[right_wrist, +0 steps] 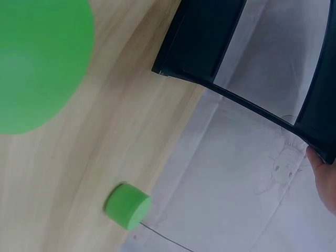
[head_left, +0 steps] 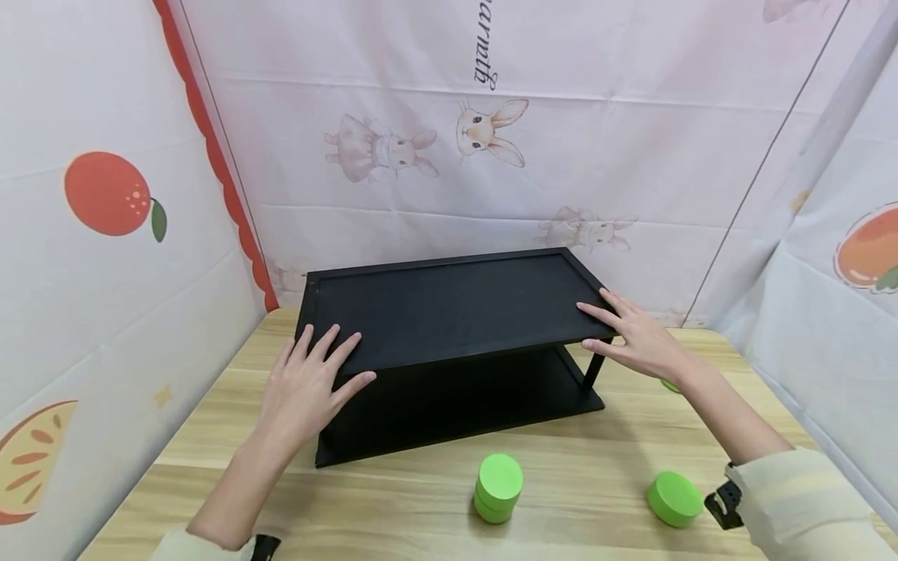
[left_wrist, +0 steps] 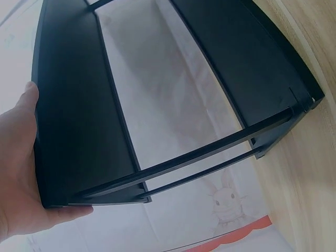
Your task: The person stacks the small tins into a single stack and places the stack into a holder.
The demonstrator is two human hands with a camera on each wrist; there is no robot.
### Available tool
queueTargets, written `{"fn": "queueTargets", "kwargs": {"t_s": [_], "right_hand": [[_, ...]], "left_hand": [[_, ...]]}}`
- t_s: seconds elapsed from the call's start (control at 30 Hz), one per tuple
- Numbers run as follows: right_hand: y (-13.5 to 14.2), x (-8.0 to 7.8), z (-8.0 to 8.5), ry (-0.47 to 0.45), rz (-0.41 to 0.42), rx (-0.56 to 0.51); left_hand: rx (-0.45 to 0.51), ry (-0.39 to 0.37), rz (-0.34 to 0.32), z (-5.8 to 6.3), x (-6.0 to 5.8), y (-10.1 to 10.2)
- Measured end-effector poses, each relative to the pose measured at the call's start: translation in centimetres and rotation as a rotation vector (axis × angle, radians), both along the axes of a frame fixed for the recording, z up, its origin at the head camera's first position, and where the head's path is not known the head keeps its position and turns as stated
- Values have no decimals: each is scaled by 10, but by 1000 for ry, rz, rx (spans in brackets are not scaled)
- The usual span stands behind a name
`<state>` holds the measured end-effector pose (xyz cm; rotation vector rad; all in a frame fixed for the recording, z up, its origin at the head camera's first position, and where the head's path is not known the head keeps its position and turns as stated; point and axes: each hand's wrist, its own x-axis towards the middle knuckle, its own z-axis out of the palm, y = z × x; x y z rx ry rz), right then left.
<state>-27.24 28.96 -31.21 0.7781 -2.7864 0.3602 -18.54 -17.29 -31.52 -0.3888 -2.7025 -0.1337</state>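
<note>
A black two-tier shelf (head_left: 449, 312) stands on the wooden table, its upper board joined to the lower board by thin posts at the ends. My left hand (head_left: 302, 393) rests on the front left corner of the upper board, fingers spread and fairly straight on top, thumb along the front edge. In the left wrist view the left hand (left_wrist: 18, 163) lies against the board's end, most fingers hidden. At the front right corner, my right hand (head_left: 641, 339) touches the upper board with extended fingers, its thumb at the front edge. Only part of the right hand (right_wrist: 325, 184) shows in the right wrist view.
A green cylinder (head_left: 499, 487) with a seam round it stands before the shelf. Another green cylinder (head_left: 674, 499) is near my right sleeve. A green piece (head_left: 669, 385) is partly hidden behind the right forearm. Printed cloth (head_left: 421, 140) hangs behind and at both sides.
</note>
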Motion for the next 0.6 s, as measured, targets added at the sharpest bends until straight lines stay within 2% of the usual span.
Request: {"fn": "queueTargets", "kwargs": {"t_s": [0.2,0.6], "right_hand": [[-1,3,0,-3,16,6],[0,8,2,-2,-10,-16]], "left_hand": [[-1,13,-10,-2,-2,-2],[15,46,-31,-1,-3,-4]]}}
